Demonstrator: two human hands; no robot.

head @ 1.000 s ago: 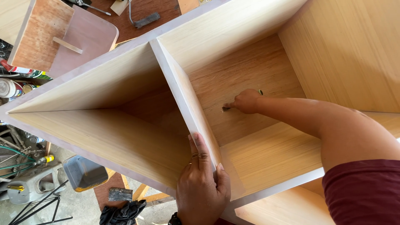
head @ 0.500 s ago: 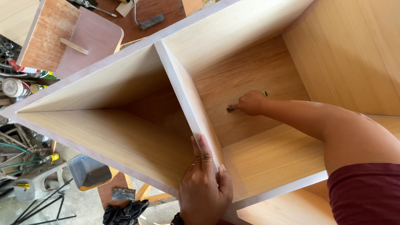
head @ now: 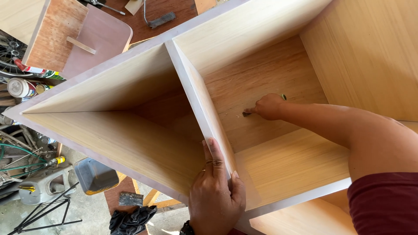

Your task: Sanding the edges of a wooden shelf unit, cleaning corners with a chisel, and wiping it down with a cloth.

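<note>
Your left hand [head: 216, 196] clamps the near edge of the cabinet's [head: 130, 130] divider [head: 198, 102], while your right hand [head: 268, 106], deep in the right compartment, pinches a small dark tool [head: 246, 114] against the back panel [head: 261, 82].

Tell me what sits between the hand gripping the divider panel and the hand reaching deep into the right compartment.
Head view: between left hand and right hand lies only bare panel of the right compartment; the divider panel runs alongside.
</note>
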